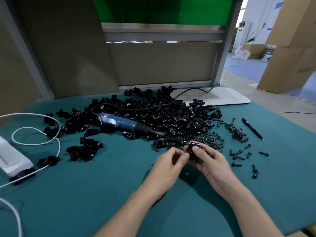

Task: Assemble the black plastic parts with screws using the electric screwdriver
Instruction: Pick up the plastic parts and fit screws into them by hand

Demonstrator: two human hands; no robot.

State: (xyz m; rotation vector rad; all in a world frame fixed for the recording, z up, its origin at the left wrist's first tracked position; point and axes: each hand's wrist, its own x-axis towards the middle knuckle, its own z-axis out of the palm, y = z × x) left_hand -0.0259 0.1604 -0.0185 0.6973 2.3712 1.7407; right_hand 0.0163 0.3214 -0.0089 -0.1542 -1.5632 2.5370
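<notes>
Table (85, 194) under teal cloth carries a wide heap of black plastic parts (171, 117) at its middle, and the blue electric screwdriver (119, 123) lies on that heap. Nearer us, our left hand (168, 161) and right hand (210, 161) curl round one black part (192, 151); whether a screw sits in it we cannot tell. Loose screws (239, 154) lie scattered to the right.

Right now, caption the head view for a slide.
Left hand and right hand grip a black part; electric screwdriver lies on the pile.
</notes>
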